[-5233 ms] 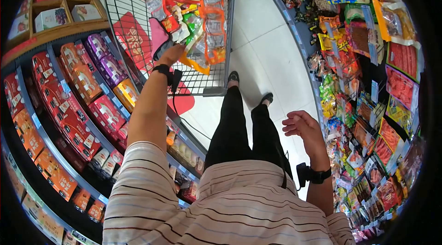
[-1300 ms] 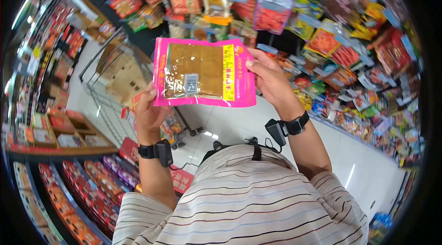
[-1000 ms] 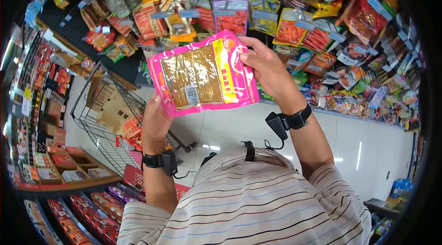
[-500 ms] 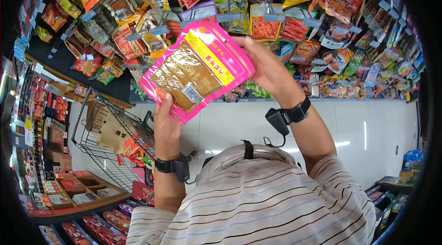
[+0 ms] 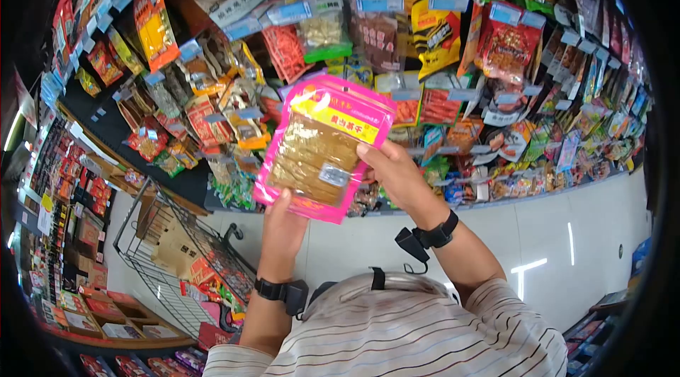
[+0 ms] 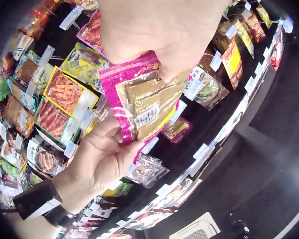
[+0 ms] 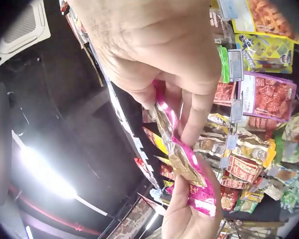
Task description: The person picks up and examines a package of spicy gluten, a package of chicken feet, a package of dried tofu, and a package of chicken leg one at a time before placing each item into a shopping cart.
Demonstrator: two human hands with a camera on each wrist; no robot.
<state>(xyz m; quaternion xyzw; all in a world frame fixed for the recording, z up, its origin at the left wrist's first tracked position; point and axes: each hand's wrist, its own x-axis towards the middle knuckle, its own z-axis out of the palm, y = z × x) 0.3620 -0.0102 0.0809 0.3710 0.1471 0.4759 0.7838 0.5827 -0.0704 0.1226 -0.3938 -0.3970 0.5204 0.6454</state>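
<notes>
Both hands hold a pink snack pouch (image 5: 312,157) in front of the shelf. It has a yellow label band, a clear window onto flat brown pieces and a white barcode sticker. My left hand (image 5: 285,232) grips its lower left edge, thumb on the window face. At its right edge my right hand (image 5: 400,175) pinches the pouch, thumb in front. In the left wrist view the pouch (image 6: 147,107) spans from my left hand (image 6: 164,30) to my right hand (image 6: 97,154). The right wrist view shows the pouch (image 7: 182,154) almost edge-on, bent along its length.
Snack bags such as a yellow-and-black bag (image 5: 435,33) and a red bag (image 5: 506,48) hang on the rack ahead. A wire shopping cart (image 5: 159,264) with a paper bag (image 5: 173,246) and several packets stands at the left, beside wooden display boxes (image 5: 120,324). Tiled floor (image 5: 489,235) lies below.
First the left hand was in the cart and the right was empty. Later both hands held the pouch; it has since turned from level to tilted. The view has swung toward the snack rack.
</notes>
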